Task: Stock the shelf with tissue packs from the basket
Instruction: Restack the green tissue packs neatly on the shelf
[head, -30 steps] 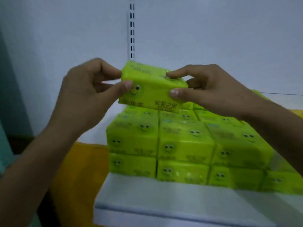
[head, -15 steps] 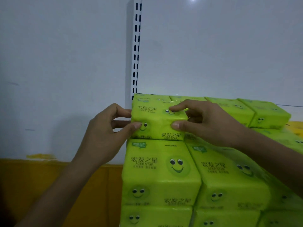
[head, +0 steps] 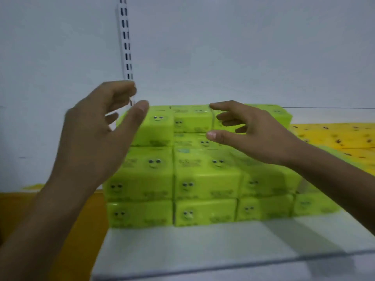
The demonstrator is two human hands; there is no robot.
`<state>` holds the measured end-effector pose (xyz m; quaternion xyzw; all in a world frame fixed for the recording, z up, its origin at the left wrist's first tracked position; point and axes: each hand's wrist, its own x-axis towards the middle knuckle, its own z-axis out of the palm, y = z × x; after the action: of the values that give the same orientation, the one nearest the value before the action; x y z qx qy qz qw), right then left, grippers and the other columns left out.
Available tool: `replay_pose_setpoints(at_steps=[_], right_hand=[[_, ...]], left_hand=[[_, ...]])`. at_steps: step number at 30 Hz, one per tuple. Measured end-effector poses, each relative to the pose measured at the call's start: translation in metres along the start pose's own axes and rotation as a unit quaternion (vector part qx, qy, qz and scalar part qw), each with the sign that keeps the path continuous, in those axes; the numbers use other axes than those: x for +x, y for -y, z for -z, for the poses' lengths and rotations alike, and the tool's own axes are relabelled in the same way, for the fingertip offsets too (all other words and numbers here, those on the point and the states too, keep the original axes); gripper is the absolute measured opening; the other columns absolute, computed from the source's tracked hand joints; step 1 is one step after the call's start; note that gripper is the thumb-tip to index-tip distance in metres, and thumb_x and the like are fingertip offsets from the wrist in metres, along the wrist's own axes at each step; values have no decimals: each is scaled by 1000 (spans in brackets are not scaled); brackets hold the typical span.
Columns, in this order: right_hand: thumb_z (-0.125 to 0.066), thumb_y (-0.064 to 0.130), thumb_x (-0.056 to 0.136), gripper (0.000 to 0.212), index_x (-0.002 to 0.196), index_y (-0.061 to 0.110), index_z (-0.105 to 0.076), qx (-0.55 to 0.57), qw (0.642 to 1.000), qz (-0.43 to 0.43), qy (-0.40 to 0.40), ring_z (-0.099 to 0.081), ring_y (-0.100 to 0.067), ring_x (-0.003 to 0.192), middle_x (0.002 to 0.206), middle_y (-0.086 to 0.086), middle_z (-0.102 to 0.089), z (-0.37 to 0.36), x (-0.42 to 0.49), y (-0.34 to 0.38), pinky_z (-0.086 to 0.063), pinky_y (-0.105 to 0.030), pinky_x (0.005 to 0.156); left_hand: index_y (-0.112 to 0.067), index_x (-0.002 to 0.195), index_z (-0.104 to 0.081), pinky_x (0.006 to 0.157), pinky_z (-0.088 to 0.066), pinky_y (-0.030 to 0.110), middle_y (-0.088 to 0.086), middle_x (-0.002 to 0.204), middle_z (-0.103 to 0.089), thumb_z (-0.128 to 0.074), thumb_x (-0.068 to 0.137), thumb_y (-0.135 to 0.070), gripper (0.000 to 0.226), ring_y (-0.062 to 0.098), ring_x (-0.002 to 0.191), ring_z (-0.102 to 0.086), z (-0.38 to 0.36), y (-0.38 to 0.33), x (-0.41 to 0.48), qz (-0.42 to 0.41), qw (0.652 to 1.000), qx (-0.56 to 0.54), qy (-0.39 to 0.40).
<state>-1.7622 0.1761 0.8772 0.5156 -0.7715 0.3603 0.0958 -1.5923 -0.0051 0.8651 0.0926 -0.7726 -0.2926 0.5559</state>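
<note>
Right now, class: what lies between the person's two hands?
In the head view, the top row of green tissue packs shows between the left hand and the right hand; neither holds one.

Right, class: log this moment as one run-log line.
left hand: open, empty | right hand: open, empty | tissue packs: stacked on shelf

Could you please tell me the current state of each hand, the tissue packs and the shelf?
left hand: open, fingers spread, holding nothing.
right hand: open, holding nothing, before the top row.
shelf: carries the stack of tissue packs toward its back.
stack of tissue packs: piled in level rows.
top-left tissue pack: resting on the stack, gripped by neither hand.
</note>
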Motion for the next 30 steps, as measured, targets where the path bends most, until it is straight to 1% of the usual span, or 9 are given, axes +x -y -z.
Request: replay_pose_setpoints(at_steps=[4,9,11,14,17,20,22,26,30], right_hand=[[-54,67,62,80,136,39,-41,-27,999,-29,-16,-53,0,118,129,5,-57,59,-88,-22,-42,-29,103],[-55,65,64,79,137,38,-41,-53,991,-113,-44,-50,2,121,132,4,-57,139,-230,-67,-44,-29,101],[-56,65,65,77,136,39,-41,-61,983,-165,-59,-50,4,120,131,5,-58,164,-290,-89,-44,-26,100],[-54,69,62,81,136,39,-40,-62,958,-265,-88,-50,-2,122,133,1,-56,194,-376,-126,-43,-31,103],[-57,66,64,86,142,35,-34,-41,920,-372,-117,-45,-3,128,140,3,-48,210,-460,-167,-39,-29,106],[-59,67,63,99,148,30,-25,-15,865,-479,-152,-36,-2,134,150,7,-36,215,-540,-210,-32,-24,108],[-61,64,69,101,151,24,-19,-36,818,-555,-146,-30,-9,140,154,6,-28,216,-591,-243,-27,-25,109],[-71,49,75,102,152,20,-11,-63,734,-670,-96,-20,-20,144,159,-2,-17,209,-686,-323,-23,-30,111],[-73,54,71,113,152,17,-3,-103,656,-748,0,-7,-22,148,160,-8,-6,175,-770,-405,-13,-37,117]], left_hand=[[-31,121,-56,99,-47,33,-17,119,-62,-50,77,-59,53,-4,114,-55,-73,-85,-52,-51,995,-10,89],[-26,132,-51,102,-44,34,-13,130,-57,-53,79,-53,59,0,121,-51,-183,-181,-130,-69,969,-67,228],[-25,134,-49,103,-43,33,-13,132,-56,-53,80,-51,60,-1,123,-48,-227,-217,-166,-69,950,-111,285],[-26,141,-40,107,-38,34,-13,141,-47,-54,81,-53,66,3,130,-42,-294,-261,-227,-70,910,-152,378],[-26,148,-26,112,-29,28,-11,151,-31,-58,86,-50,74,6,137,-31,-363,-284,-296,-39,854,-177,488],[-23,151,-11,112,-19,24,-7,158,-15,-57,87,-49,83,8,144,-17,-428,-286,-366,7,777,-173,605],[-20,151,-2,112,-13,24,-5,160,-3,-56,88,-43,86,7,145,-2,-471,-282,-409,26,723,-158,672],[-16,151,4,114,-15,30,0,159,3,-59,89,-40,91,13,146,2,-559,-279,-486,21,642,-112,758],[-10,150,3,114,-17,35,8,159,1,-61,88,-38,94,20,147,2,-649,-264,-573,-22,589,-25,808]])
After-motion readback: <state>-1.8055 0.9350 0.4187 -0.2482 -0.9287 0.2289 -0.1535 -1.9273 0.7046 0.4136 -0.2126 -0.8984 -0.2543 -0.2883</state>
